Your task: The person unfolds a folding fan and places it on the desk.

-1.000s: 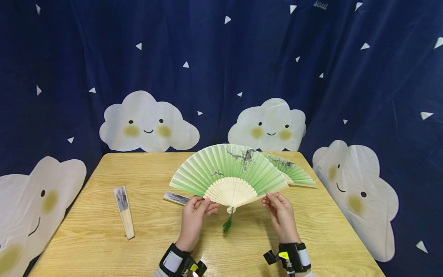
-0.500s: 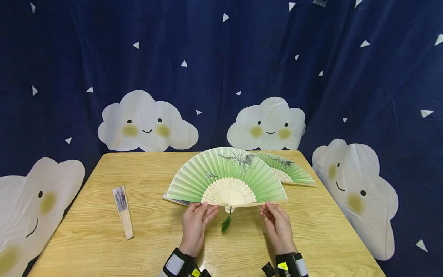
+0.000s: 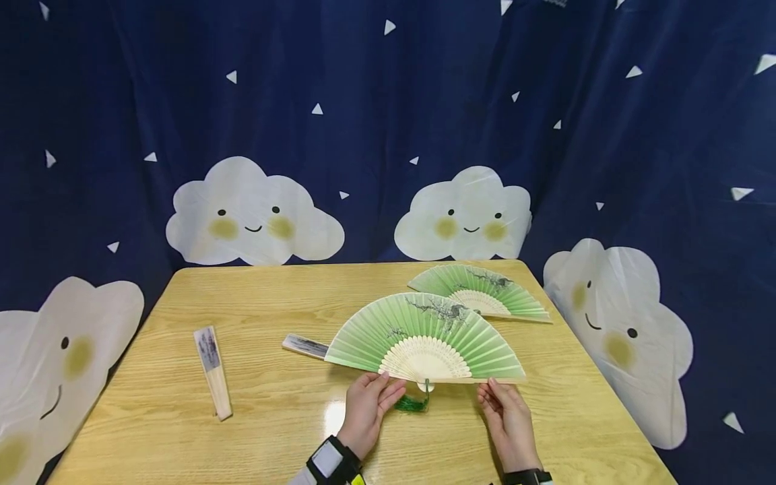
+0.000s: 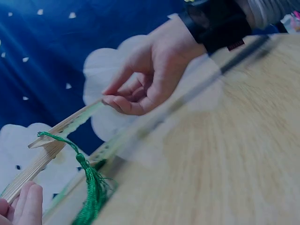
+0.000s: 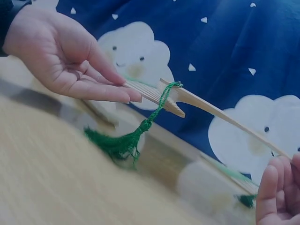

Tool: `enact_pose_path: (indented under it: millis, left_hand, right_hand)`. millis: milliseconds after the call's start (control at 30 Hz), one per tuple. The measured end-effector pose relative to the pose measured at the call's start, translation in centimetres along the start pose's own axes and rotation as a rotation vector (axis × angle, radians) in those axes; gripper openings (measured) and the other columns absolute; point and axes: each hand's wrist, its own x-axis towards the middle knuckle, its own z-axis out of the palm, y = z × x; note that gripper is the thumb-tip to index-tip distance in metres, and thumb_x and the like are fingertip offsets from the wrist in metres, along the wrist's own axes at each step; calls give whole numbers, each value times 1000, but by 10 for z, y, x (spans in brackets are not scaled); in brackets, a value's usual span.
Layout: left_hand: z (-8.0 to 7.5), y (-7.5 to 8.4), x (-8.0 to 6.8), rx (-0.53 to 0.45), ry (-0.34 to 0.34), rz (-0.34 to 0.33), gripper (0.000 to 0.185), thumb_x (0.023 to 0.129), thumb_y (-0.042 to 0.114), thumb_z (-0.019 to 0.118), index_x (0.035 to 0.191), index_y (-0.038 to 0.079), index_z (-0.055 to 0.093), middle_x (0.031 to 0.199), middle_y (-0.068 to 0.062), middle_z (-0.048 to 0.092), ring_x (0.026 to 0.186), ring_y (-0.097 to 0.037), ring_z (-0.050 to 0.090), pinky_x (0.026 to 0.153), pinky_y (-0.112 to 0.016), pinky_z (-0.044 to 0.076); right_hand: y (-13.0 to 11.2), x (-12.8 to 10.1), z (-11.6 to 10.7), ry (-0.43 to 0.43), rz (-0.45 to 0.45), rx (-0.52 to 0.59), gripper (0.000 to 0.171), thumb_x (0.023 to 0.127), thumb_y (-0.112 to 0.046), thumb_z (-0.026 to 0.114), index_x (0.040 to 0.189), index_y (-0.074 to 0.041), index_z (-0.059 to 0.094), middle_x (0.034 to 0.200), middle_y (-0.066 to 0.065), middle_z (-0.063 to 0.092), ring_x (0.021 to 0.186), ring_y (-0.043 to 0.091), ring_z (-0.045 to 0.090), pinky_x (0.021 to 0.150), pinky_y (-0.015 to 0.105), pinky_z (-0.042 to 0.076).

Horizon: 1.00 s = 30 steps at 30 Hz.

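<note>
A spread folding fan [image 3: 424,333], green fading to pale with dark ink branches, is held above the table in both hands. My left hand [image 3: 366,412] pinches its lower left side near the pivot, between thumb and fingers. Farther out, my right hand [image 3: 508,419] pinches the guard stick on the lower right. From the pivot hangs a green tassel [image 4: 93,187], swung out leftward in the head view. The right wrist view also shows the tassel [image 5: 119,143] beside the left hand. Behind the held fan lies a second spread green fan [image 3: 479,291].
On the wooden table [image 3: 261,431], a closed folding fan [image 3: 213,372] lies at the left. Another closed fan [image 3: 305,345] is partly hidden behind the held one. A dark blue curtain [image 3: 364,81] with cloud shapes surrounds the table's back and sides.
Both hands have carried the spread fan to the right and down, nearer to me. The tassel has swung left. More of the second spread fan now shows.
</note>
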Motion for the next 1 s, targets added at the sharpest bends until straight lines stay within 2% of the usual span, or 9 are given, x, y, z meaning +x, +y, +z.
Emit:
enact_pose_path:
  millis: [200,400,500,767,1000]
  left_hand:
    - [10,-15,11,20,-25,-49,20,91,6,49,102,-8,40,96,-14,52,91,-29,65,84,-38,52]
    - [16,-24,15,83,-36,-92,20,91,4,48,103,-9,41,94,-18,59,89,-27,66,81,-36,54]
    - [20,-25,16,115,-51,-111,21,90,4,49,104,-11,43,93,-20,61,88,-27,66,80,-36,54]
    - [27,-25,21,183,-68,-167,25,90,7,49,107,-12,46,96,-21,61,91,-28,65,81,-36,54]
    - [31,-26,30,188,-73,-182,23,91,6,47,106,-12,46,95,-19,61,93,-29,64,81,-37,53]
  right_hand:
    - [-5,-1,-19,41,6,-18,10,85,-16,60,77,-12,63,78,-2,64,77,8,60,72,18,52]
    - [-12,-5,-34,88,111,2,7,86,-16,60,80,-12,63,80,-2,62,81,8,59,80,18,51]
    - [-16,-5,-39,95,140,-4,8,87,-15,58,82,-12,64,79,-1,63,81,7,61,81,18,51]
    - [-23,3,-45,111,149,-77,9,89,-13,55,85,-13,64,77,-1,65,82,8,64,82,21,52]
    - [-25,12,-48,104,168,-89,13,92,-11,48,92,-11,61,79,0,66,84,11,65,84,26,53]
